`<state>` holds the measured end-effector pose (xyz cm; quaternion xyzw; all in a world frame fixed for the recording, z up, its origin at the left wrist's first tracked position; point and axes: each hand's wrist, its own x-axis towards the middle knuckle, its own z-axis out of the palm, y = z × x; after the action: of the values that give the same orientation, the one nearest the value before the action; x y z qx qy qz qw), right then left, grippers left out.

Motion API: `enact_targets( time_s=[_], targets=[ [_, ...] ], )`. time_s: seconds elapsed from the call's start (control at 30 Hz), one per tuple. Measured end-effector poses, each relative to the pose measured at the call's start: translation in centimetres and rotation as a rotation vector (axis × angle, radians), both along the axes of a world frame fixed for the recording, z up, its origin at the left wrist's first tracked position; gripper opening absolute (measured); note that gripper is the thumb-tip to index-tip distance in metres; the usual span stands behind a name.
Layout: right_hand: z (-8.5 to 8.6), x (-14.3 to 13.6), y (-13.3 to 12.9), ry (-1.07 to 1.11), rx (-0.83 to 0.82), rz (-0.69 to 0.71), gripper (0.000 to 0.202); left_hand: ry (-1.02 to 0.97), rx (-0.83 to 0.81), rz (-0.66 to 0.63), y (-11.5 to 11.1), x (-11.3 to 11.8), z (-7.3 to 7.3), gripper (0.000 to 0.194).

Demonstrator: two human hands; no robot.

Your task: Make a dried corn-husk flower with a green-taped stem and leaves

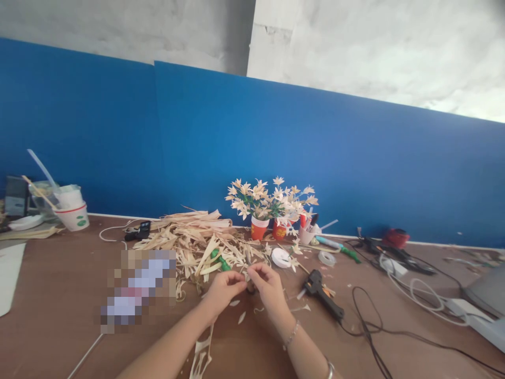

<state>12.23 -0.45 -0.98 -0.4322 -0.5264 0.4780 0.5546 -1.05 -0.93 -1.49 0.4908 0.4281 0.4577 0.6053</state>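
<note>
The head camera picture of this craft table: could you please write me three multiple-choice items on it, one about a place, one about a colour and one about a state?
1. Where does the glue gun lie?
A. right of the hands
B. left of the hands
C. on the white cup

2. What colour is the wall panel behind the table?
A. red
B. blue
C. yellow

3. How are the two hands held?
A. flat and apart
B. fingers pinched together on a small pale piece
C. gripping the glue gun

Key: 1 A, the glue gun lies on the table beyond the right hand. 2 B, the panel is plainly blue. 3 B, the left hand and the right hand meet at the fingers over a small piece, beside the heap of dried leaf strips.
</note>
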Motion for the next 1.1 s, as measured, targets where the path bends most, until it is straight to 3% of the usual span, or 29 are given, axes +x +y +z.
enact_targets(
  time_s=[0.6,0.93,1.1],
  targets=[
    [0.43,0.08,-0.06,0.054,-0.035,-0.033,0.029,-0.249,-0.076,-0.119,0.13,-0.25,-0.51,0.023],
    [0.16,-0.03,-0.09,0.053,-0.030,0.000,0.028,-0.137,-0.013,-0.140,0.33,-0.32,-0.64,0.027],
    [0.07,-0.07,-0.05,0.040,-0.014,-0.017,0.027,-0.055,0.003,-0.087,0.17,-0.27,-0.42,0.029]
  ],
)
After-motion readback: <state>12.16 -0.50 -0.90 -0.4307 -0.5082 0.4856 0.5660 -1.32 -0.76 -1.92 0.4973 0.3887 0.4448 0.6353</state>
